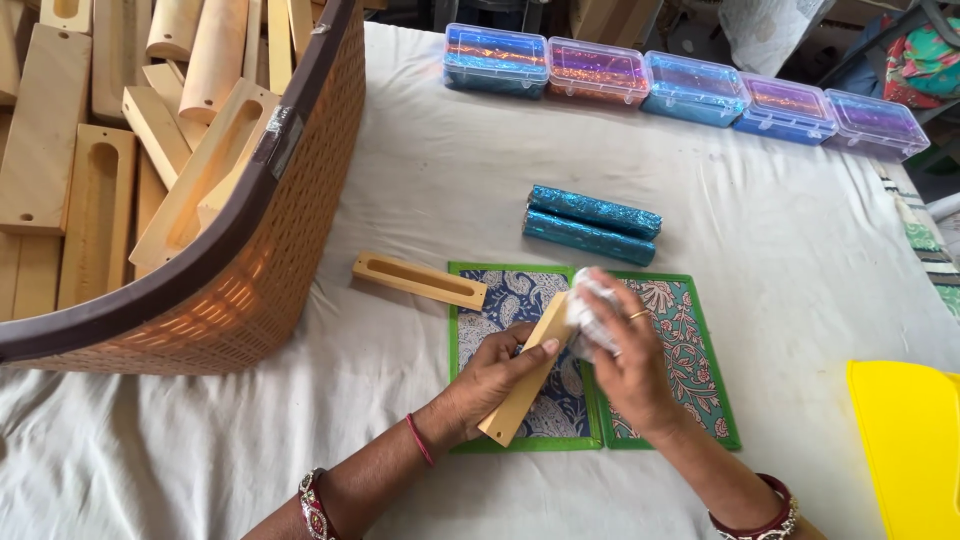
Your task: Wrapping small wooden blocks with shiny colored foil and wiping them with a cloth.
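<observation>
My table, white cloth point(760, 220): wicker basket point(290, 230) on left, slotted wood block point(418, 279), two patterned mats point(520, 300), two blue glitter rolls point(592, 224), five clear plastic boxes point(690, 88) along far edge, yellow thing point(905, 440) on right.

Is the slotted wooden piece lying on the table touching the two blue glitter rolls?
Apart. The head view shows bare white cloth between the slotted wooden piece and the blue glitter rolls.

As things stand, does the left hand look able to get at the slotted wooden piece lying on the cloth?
Probably not right away: the left hand is gripping a wooden block. The slotted wooden piece lies close by on the white cloth, with nothing between them.
</observation>
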